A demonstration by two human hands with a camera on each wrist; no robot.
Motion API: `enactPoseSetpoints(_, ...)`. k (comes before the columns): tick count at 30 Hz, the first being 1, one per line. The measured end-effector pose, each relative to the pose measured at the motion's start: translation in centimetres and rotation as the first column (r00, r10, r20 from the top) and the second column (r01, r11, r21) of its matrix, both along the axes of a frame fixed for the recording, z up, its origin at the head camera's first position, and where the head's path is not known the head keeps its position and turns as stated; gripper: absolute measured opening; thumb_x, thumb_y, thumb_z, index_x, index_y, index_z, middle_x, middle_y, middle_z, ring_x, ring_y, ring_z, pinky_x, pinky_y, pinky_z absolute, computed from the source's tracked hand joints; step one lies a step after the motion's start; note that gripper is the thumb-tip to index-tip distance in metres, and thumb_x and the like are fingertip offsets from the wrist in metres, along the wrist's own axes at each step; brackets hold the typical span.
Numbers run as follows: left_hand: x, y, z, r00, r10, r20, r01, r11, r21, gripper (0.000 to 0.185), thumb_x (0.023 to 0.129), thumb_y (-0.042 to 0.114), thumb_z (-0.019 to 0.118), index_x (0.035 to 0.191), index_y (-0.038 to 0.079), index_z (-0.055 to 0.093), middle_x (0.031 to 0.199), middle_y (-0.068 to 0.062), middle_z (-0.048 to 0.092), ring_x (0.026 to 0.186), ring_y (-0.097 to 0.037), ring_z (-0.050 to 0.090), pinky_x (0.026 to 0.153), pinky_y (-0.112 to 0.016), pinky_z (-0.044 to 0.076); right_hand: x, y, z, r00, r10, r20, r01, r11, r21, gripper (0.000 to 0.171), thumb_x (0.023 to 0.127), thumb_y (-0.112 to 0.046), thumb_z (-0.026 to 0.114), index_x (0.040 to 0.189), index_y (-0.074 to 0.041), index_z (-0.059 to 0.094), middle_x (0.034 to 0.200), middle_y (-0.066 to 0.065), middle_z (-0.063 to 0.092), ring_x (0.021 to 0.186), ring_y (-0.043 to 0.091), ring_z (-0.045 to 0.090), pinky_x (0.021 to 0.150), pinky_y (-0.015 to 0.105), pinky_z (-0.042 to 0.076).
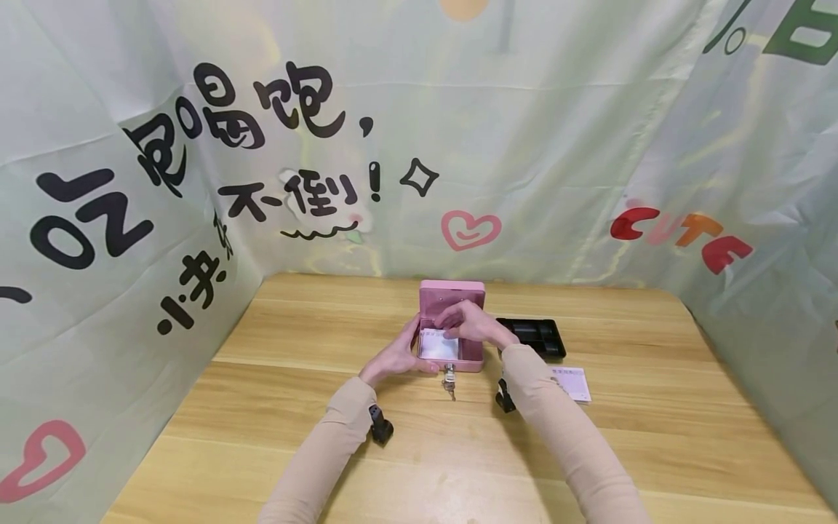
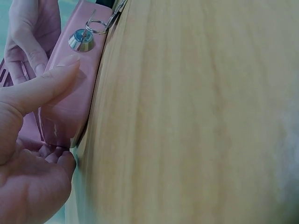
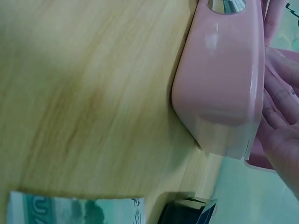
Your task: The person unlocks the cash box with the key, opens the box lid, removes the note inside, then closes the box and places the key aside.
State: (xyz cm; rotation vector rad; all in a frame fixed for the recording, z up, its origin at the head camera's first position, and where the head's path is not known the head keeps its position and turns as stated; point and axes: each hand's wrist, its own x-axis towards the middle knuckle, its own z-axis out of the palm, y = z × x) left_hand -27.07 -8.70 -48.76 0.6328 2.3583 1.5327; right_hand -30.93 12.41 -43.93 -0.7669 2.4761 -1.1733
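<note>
A pink metal cash box (image 1: pixel 471 366) stands with its lid (image 1: pixel 452 297) raised, a key in the silver front lock (image 2: pixel 81 40) and a key ring hanging from it. White printed paper (image 1: pixel 437 346) lies inside. My left hand (image 1: pixel 398 356) grips the box at its left front corner, thumb across the front face and fingers curled round the side. Over the open box is my right hand (image 1: pixel 473 322), its fingers reaching down inside beside the paper. In the right wrist view these fingers look loosely extended, partly hidden behind the box wall.
A black compartment tray (image 1: pixel 540 338) sits right of the box. Nearer to me, a printed paper slip (image 1: pixel 575 383) lies on the wooden table (image 1: pixel 432 451), partly behind the right sleeve. Printed cloth curtains (image 1: pixel 556 145) surround the table.
</note>
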Motion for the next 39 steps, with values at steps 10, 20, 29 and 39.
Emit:
enactPoseSetpoints(10, 0.0, 0.0, 0.0, 1.000, 0.018, 0.019, -0.017, 1.000, -0.024, 0.124, 0.071, 0.009, 0.089, 0.163, 0.011, 0.006, 0.170, -0.017, 0.010, 0.157, -0.033, 0.013, 0.130, -0.054, 0.010, 0.1, -0.2, -0.1, 1.000, -0.012, -0.027, 0.010, 0.998, -0.068, 0.025, 0.086, 0.009, 0.068, 0.111, 0.007, 0.072, 0.110, 0.022, 0.075, 0.109, 0.035, 0.070, 0.099, 0.045, 0.058)
enactPoseSetpoints(20, 0.1, 0.1, 0.0, 0.999, 0.025, 0.024, -0.025, 1.000, -0.012, 0.123, 0.071, 0.007, 0.090, 0.163, 0.013, 0.008, 0.170, -0.018, 0.012, 0.156, -0.036, 0.015, 0.129, -0.058, 0.011, 0.6, 0.3, 0.4, 0.997, -0.049, -0.059, 0.049, 0.999, 0.005, 0.027, 0.083, 0.007, 0.073, 0.110, 0.004, 0.073, 0.109, 0.020, 0.075, 0.098, 0.027, 0.072, 0.088, 0.038, 0.061)
enactPoseSetpoints(29, 0.0, 0.1, 0.0, 1.000, 0.010, 0.021, -0.010, 1.000, 0.015, 0.122, 0.069, 0.006, 0.090, 0.163, 0.014, 0.011, 0.168, -0.018, 0.017, 0.155, -0.036, 0.020, 0.128, -0.058, 0.012, 1.2, 0.7, 0.4, 0.998, -0.055, -0.043, 0.056, 0.998, 0.002, 0.028, 0.081, 0.010, 0.069, 0.108, 0.003, 0.074, 0.101, 0.017, 0.076, 0.076, 0.012, 0.059, 0.069, 0.021, 0.049)
enactPoseSetpoints(39, -0.1, 0.0, -0.1, 1.000, 0.015, 0.021, -0.015, 1.000, 0.009, 0.123, 0.069, 0.007, 0.090, 0.163, 0.013, 0.011, 0.167, -0.019, 0.019, 0.154, -0.038, 0.023, 0.128, -0.059, 0.014, 1.6, 1.1, 0.6, 0.998, -0.028, -0.051, 0.029, 0.999, 0.020, 0.029, 0.081, 0.012, 0.068, 0.107, 0.003, 0.074, 0.101, 0.019, 0.076, 0.086, 0.018, 0.067, 0.079, 0.029, 0.058)
